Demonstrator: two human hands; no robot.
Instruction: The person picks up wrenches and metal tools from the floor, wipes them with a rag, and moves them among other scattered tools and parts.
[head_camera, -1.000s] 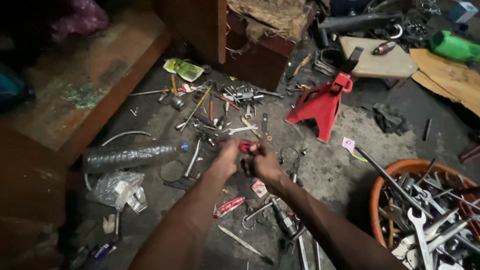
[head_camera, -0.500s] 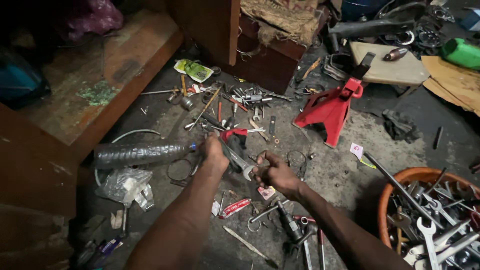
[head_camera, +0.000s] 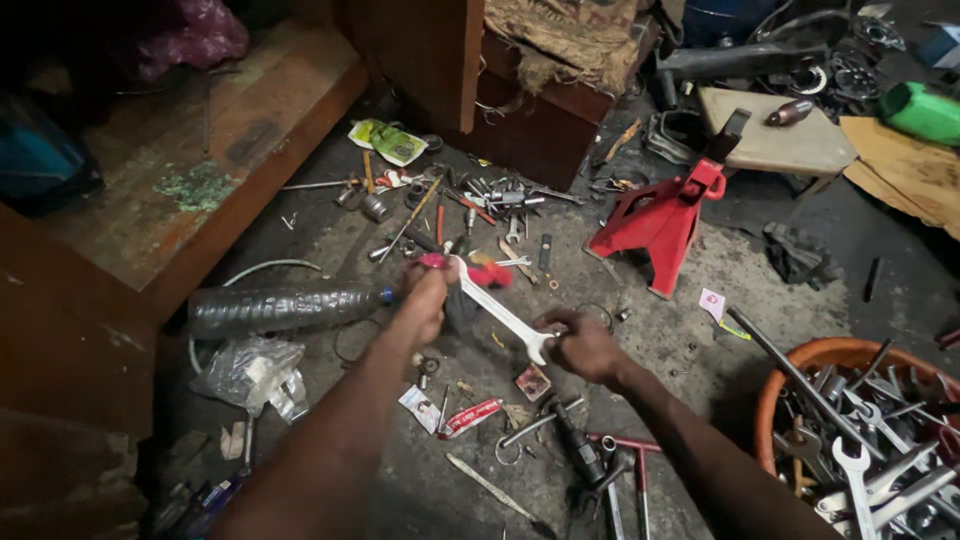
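A grimy workshop floor (head_camera: 640, 330) is strewn with loose tools, a red jack stand (head_camera: 662, 222) and a crushed plastic bottle (head_camera: 285, 308). A silver open-ended spanner (head_camera: 498, 311) is held clear above the clutter, the left hand (head_camera: 425, 303) closed on its upper end and the right hand (head_camera: 582, 347) closed on its lower jaw end, so that it spans between them. An orange basin (head_camera: 800, 362) of more spanners is kept within reach at the right.

Green-yellow packet (head_camera: 387, 141) by the wooden post, red-white wrapper (head_camera: 468, 418) (flat, crumpled) and pink tag (head_camera: 711, 303) on the floor
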